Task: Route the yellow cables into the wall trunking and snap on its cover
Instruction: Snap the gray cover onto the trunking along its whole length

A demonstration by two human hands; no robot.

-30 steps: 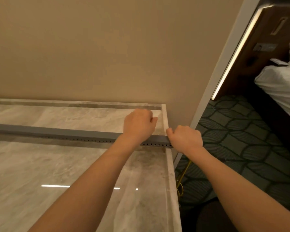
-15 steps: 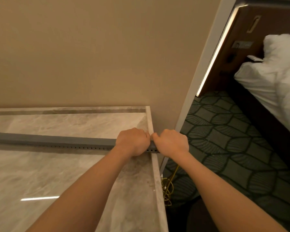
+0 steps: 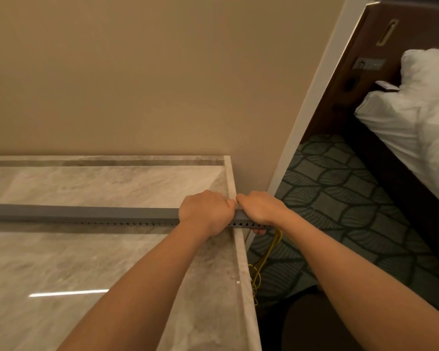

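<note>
Polished pale marble countertop (image 3: 99, 262) fills the lower left, backed by a plain beige wall (image 3: 137, 72). Across the stone, from the left edge of view to just past the counter's right edge, lies the long grey plastic trunking (image 3: 86, 214). It is a slim square-section channel with a row of small slots along its near side. Its top face looks smooth and closed, so the cover seems to be on along most of the length, though I cannot tell whether it is clicked fully home. The left hand (image 3: 205, 214) is curled over the trunking at the counter's edge, knuckles up. Touching it, the right hand (image 3: 261, 210) wraps the overhanging end, one fingertip showing beneath. By my reading, the last stretch of cover is being pressed down. Thin yellow cables (image 3: 264, 254) come out under that end and hang in loose loops toward the dark leaf-patterned carpet (image 3: 340, 198).
</note>
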